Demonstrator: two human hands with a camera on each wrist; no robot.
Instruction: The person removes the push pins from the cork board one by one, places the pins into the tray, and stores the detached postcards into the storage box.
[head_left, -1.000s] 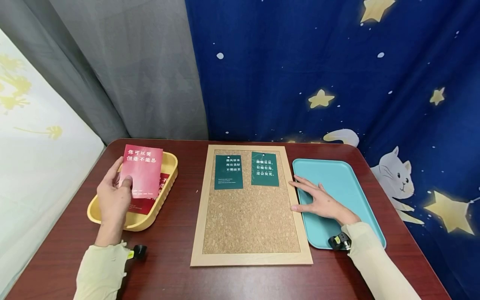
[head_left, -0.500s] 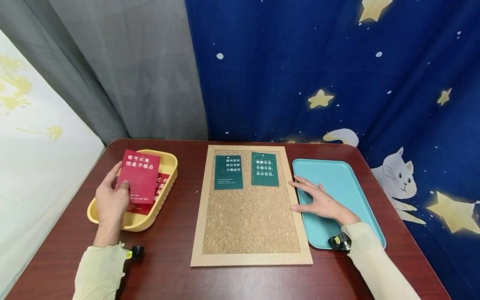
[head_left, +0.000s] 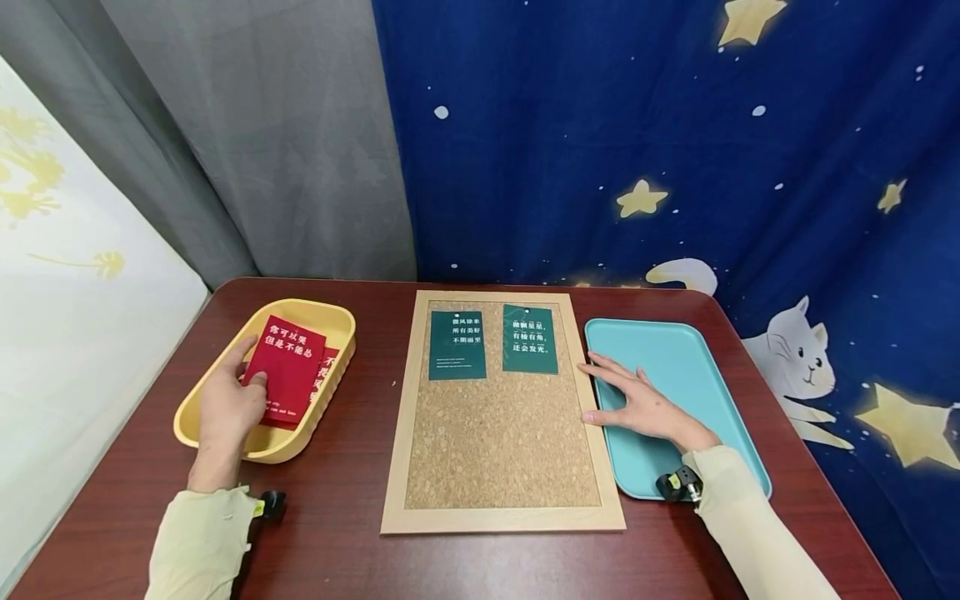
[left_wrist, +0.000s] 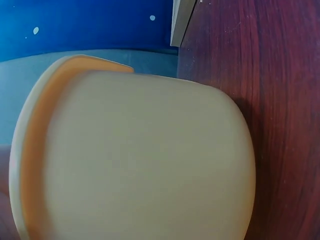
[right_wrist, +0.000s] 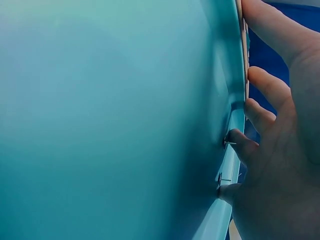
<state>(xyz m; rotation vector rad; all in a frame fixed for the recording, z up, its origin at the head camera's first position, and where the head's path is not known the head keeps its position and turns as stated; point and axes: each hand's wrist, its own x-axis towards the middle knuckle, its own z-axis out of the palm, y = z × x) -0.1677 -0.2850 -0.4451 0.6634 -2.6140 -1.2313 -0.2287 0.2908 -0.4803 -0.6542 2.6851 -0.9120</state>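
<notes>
My left hand (head_left: 231, 402) reaches over the yellow basket (head_left: 341, 321) and pinches a red card (head_left: 288, 367) with white lettering by its left side, thumb on top. Below it in the basket lies another red card (head_left: 327, 367), mostly covered. The left wrist view is filled by the basket's outer wall (left_wrist: 150, 155), which hides nearly all of that hand. My right hand (head_left: 637, 400) spreads its fingers over the tray's edge, fingertips resting on the right side of the cork board (head_left: 502, 442). Two green cards (head_left: 457, 354), (head_left: 530, 350) are fixed along the board's top.
A turquoise tray (head_left: 690, 367) stands against the board's right side, under my right hand. Small metal-tipped pins (right_wrist: 230, 143) show by its edge in the right wrist view. A curtain (head_left: 525, 150) hangs behind the dark red table (head_left: 360, 517).
My left hand has lowered the red card into the basket, where it now lies tilted over the other red card. The right hand has stayed in place on the board.
</notes>
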